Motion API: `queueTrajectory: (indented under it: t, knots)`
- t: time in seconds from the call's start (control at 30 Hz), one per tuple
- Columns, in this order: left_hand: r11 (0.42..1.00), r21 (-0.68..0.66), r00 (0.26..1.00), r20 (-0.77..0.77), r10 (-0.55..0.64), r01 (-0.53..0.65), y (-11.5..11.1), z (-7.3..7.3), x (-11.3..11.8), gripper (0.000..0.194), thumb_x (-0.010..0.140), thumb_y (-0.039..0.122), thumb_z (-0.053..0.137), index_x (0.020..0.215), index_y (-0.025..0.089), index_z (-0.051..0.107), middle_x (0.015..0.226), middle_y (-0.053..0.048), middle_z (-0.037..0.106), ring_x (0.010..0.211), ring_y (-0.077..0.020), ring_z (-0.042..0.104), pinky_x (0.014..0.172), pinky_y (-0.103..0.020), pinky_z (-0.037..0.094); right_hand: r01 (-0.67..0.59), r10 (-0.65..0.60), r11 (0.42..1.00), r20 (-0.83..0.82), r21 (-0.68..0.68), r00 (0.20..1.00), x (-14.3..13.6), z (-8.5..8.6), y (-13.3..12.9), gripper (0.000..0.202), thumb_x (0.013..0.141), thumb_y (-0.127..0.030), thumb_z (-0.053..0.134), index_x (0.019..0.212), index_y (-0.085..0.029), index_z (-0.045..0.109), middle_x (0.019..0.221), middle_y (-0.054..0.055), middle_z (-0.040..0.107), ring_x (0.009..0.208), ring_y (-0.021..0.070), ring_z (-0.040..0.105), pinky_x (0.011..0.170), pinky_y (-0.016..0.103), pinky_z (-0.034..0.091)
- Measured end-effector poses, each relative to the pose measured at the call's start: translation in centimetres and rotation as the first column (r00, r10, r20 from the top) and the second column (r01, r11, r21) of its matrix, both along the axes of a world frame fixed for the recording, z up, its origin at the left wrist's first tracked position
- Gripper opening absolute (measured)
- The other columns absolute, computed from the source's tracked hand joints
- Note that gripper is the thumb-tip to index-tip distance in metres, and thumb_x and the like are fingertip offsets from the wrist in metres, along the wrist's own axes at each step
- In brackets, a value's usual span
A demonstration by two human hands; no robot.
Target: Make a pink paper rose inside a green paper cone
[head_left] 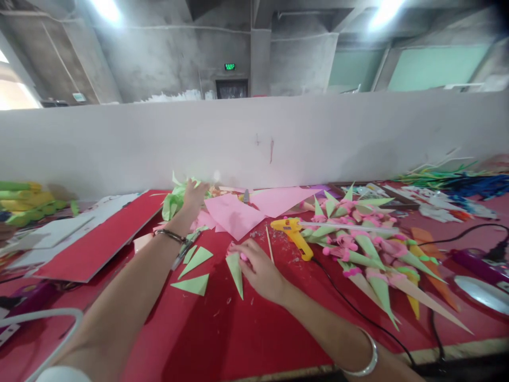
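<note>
The right hand (259,269) pinches one green paper cone (235,273); the left (195,195), its grip unclear, touches green paper (173,203); three green pieces (194,276) lie between.

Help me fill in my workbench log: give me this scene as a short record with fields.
Left hand: at the green crumpled paper toward the back; grip unclear
Right hand: holding a green paper cone by its wide end, point toward the wearer
Between the arms: green cut pieces, lying loose
Tool: yellow glue gun, lying right of the right hand
Back centre: pink sheets
Right side: pile of cones, green, pink and orange
Left side: red board
</note>
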State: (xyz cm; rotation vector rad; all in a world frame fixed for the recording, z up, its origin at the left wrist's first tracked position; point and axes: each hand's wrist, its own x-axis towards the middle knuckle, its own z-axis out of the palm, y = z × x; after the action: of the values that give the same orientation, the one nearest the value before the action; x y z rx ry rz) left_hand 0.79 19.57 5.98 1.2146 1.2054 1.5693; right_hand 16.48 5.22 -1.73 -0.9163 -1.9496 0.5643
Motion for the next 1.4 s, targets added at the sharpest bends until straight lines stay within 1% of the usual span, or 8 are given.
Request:
queueTrajectory:
  t: [0.2, 0.3, 0.53, 0.7, 0.93, 1.07, 1.27, 1.4]
  knots:
    - [0.966, -0.02, 0.953, -0.162, -0.256, 0.256, -7.2, -2.8, 2.5, 0.015, 0.07, 0.03, 0.057, 0.075, 0.016, 0.058, 0.071, -0.002, 0.056, 0.066, -0.0137, 0.054, 0.062, -0.024, 0.042, 0.071, -0.072, 0.997, -0.089, -0.014, 0.993, 0.4, 0.1, 0.2, 0.015, 0.079, -0.021, 0.049, 0.088, -0.017, 0.06, 0.084, 0.005, 0.054, 0.079, 0.015, 0.053, 0.073, 0.03, 0.043]
    - [0.814, -0.154, 0.758, -0.3, -0.579, 0.56, -11.9, -5.2, 2.8, 0.022, 0.076, 0.036, 0.048, 0.075, 0.016, 0.059, 0.068, -0.002, 0.057, 0.065, -0.0148, 0.054, 0.058, -0.024, 0.042, 0.078, -0.074, 0.997, -0.123, 0.024, 0.99, 0.5, 0.5, -0.1, 0.009, 0.076, -0.02, 0.053, 0.083, -0.018, 0.059, 0.079, 0.003, 0.056, 0.075, 0.0147, 0.053, 0.069, 0.028, 0.044]
    - [0.87, -0.136, 0.74, -0.475, -0.476, 0.473, -14.7, -6.5, 1.3, 0.02, 0.078, 0.034, 0.047, 0.079, 0.015, 0.053, 0.063, 0.002, 0.052, 0.056, -0.0106, 0.046, 0.052, -0.02, 0.036, -0.04, 0.048, 0.989, -0.049, 0.142, 0.998, -0.1, 0.8, -1.0, 0.021, 0.075, -0.011, 0.052, 0.092, -0.021, 0.057, 0.093, 0.005, 0.054, 0.088, 0.0146, 0.052, 0.077, 0.027, 0.044]
    - [0.819, -0.155, 0.645, -0.543, -0.538, 0.553, -14.3, -6.6, 0.2, 0.025, 0.081, 0.035, 0.042, 0.071, 0.015, 0.053, 0.053, 0.004, 0.047, 0.049, -0.0087, 0.042, 0.048, -0.02, 0.031, -0.035, 0.038, 0.992, -0.021, 0.12, 0.999, -0.1, 0.6, -1.0, 0.013, 0.076, -0.013, 0.051, 0.086, -0.019, 0.059, 0.084, 0.004, 0.054, 0.078, 0.0125, 0.053, 0.069, 0.023, 0.045]
    - [0.816, -0.126, 0.795, -0.183, -0.578, 0.564, -14.7, -7.5, 0.8, 0.026, 0.082, 0.035, 0.042, 0.068, 0.015, 0.051, 0.05, 0.006, 0.039, 0.046, -0.0063, 0.035, 0.045, -0.018, 0.027, -0.025, 0.02, 1.0, -0.194, -0.02, 0.981, -0.3, 1.2, -1.2, 0.005, 0.075, -0.017, 0.054, 0.077, -0.017, 0.058, 0.076, 0.002, 0.056, 0.073, 0.0117, 0.053, 0.064, 0.023, 0.044]
    - [0.883, -0.093, 0.877, 0.201, -0.437, 0.461, -14.1, -7.4, 0.2, 0.019, 0.077, 0.031, 0.051, 0.069, 0.014, 0.053, 0.055, 0.005, 0.041, 0.045, -0.0037, 0.032, 0.045, -0.016, 0.029, -0.026, -0.067, 0.979, -0.435, -0.204, 0.898, 0.0, 1.0, -0.8, 0.007, 0.078, -0.022, 0.051, 0.076, -0.019, 0.058, 0.068, -0.001, 0.057, 0.06, 0.0085, 0.052, 0.056, 0.02, 0.043]
    - [0.894, -0.183, 0.827, 0.489, -0.277, 0.408, -13.1, -7.2, -0.9, 0.022, 0.068, 0.014, 0.055, 0.089, 0.013, 0.059, 0.071, 0.002, 0.048, 0.055, -0.0045, 0.043, 0.053, -0.016, 0.039, -0.089, -0.134, 0.93, -0.555, -0.357, 0.821, 0.2, 0.5, 0.1, 0.019, 0.076, -0.023, 0.054, 0.093, -0.022, 0.06, 0.087, 0.001, 0.061, 0.078, 0.0106, 0.056, 0.074, 0.025, 0.045]
    - [0.869, -0.162, 0.801, 0.493, -0.34, 0.468, -13.7, -7.4, -0.3, 0.016, 0.072, 0.016, 0.054, 0.087, 0.014, 0.058, 0.062, 0.004, 0.041, 0.052, -0.0034, 0.039, 0.051, -0.015, 0.036, -0.217, -0.07, 0.854, -0.519, -0.473, 0.852, -0.1, 0.5, -0.2, 0.007, 0.072, -0.024, 0.058, 0.071, -0.016, 0.057, 0.059, -0.003, 0.057, 0.054, 0.0077, 0.053, 0.055, 0.022, 0.044]
